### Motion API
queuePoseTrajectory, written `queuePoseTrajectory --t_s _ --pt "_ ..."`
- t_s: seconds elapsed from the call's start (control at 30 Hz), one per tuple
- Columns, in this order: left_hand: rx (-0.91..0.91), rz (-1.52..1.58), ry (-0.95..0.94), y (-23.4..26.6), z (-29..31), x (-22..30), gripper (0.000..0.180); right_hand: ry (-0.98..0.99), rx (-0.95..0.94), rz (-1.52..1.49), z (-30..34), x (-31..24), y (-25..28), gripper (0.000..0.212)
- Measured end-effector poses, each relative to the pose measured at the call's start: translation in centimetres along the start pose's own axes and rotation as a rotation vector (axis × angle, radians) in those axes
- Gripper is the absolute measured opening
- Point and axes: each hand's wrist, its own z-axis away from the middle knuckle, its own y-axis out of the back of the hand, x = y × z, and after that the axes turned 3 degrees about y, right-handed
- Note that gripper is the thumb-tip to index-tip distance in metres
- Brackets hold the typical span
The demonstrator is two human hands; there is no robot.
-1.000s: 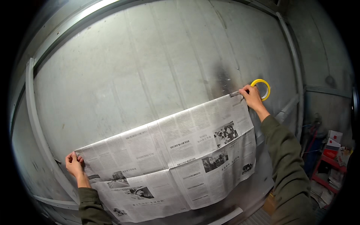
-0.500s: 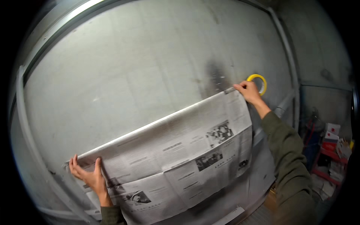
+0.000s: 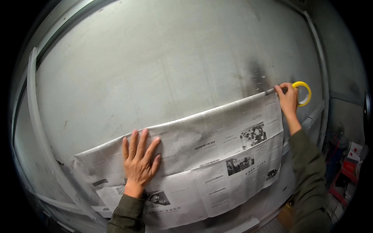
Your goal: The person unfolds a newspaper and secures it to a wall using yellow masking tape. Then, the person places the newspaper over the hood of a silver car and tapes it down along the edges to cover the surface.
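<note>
A newspaper sheet spans a grey panel, its folded top edge sloping up to the right. My left hand lies on its left half with fingers spread, fingertips reaching the top edge. At the upper right corner, the thumb and fingers of my right hand are closed on the paper's edge. A roll of yellow tape is held in that same hand and sticks out on its right side. The paper's left corner is free of my fingers. Whether tape fixes the paper's edge cannot be made out.
The grey panel has a dark smudge above the paper's right end. Metal frame bars border it on the left and right. At the lower right stands a red rack with boxes and papers.
My left hand has let go of the paper's left corner and moved right, now flat on the sheet. My right hand still grips the right corner. The view has shifted left.
</note>
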Motion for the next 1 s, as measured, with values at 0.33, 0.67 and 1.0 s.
queuePoseTrajectory --t_s 0.33,0.67,1.0 --pt "0.078 -0.007 0.084 -0.4 -0.4 0.9 0.06 0.663 -0.084 -0.285 14.7 -31.2 -7.0 0.042" --pt "0.073 -0.029 0.062 -0.5 -0.1 0.5 0.062 0.546 -0.016 0.03 10.7 -19.1 -5.0 0.046" --pt "0.067 -0.074 0.096 -0.6 -0.4 1.8 0.058 0.302 0.082 0.3 5.3 0.4 -2.5 0.043"
